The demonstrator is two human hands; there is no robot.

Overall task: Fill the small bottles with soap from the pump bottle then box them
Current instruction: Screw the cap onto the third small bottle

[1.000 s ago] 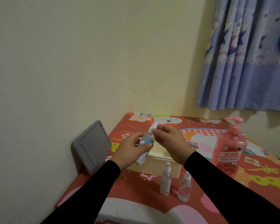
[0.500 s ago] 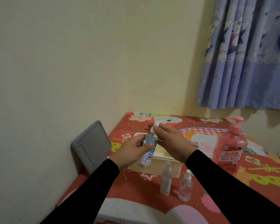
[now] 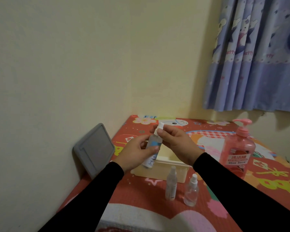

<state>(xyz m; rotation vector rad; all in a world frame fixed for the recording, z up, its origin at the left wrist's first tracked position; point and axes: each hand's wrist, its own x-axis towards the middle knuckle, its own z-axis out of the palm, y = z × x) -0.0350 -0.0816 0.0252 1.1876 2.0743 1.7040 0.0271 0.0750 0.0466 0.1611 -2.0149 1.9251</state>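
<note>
The left hand [image 3: 137, 152] is wrapped around the middle of a small clear plastic bottle with a blue and white label [image 3: 151, 149], fingers closed on it. It holds the bottle up in the air, over the left end of the pale yellow plastic box [image 3: 159, 166], so the bottle stays steady while the top is worked. The right hand [image 3: 174, 141] pinches the bottle's white spray top [image 3: 159, 128] between thumb and fingers. That looks like a twisting hold, to get the top off so soap can go in. I cannot tell if the top is loose yet.

Two more small clear spray bottles, a thin one [image 3: 171, 185] and a rounder one [image 3: 191, 190], stand side by side just in front of the box, near the person and easy to reach next. They look empty.

The big pink pump bottle of soap [image 3: 238, 151] stands to the right, a bit away from the box, with its spout pointing left toward the work spot.

A grey flat lid [image 3: 95, 150] leans on the wall to the left, out of the way, probably kept for closing the box later.
</note>
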